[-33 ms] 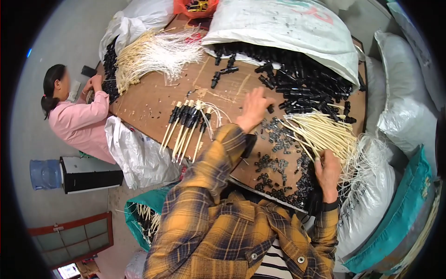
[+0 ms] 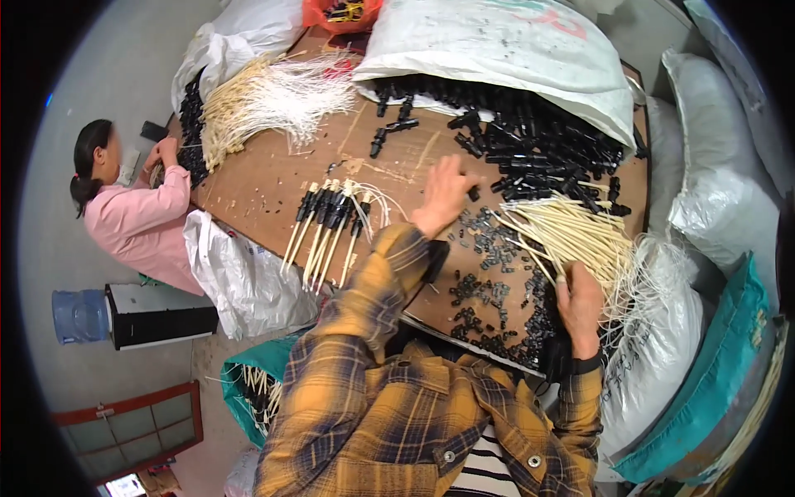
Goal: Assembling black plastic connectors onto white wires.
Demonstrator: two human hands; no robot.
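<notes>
My left hand [image 2: 443, 197] is over the brown tabletop [image 2: 406, 157], fingers spread, just beside a small black plastic piece [image 2: 473, 193]. Whether a fingertip touches that piece I cannot make out. At the right, my right hand [image 2: 581, 305] is closed on a cream-coloured cable [image 2: 534, 255] at the near edge of a bundle of such cables [image 2: 571, 232]; white thin wires trail from the bundle's right end. Small dark clips [image 2: 489, 290] lie scattered between my hands. Left of my left forearm lies a row of black connectors [image 2: 331, 207] fitted on cream cables.
Black connectors [image 2: 555, 161] spill from a large white sack [image 2: 497, 50] at the back. Another cable bundle [image 2: 240, 108] lies far left, near a co-worker in pink [image 2: 141, 215]. White sacks [image 2: 720, 157] crowd the right side; a green bag [image 2: 248, 389] stands below the table's left edge.
The whole view has shifted slightly left. Both hands keep nearly the same places over the table.
</notes>
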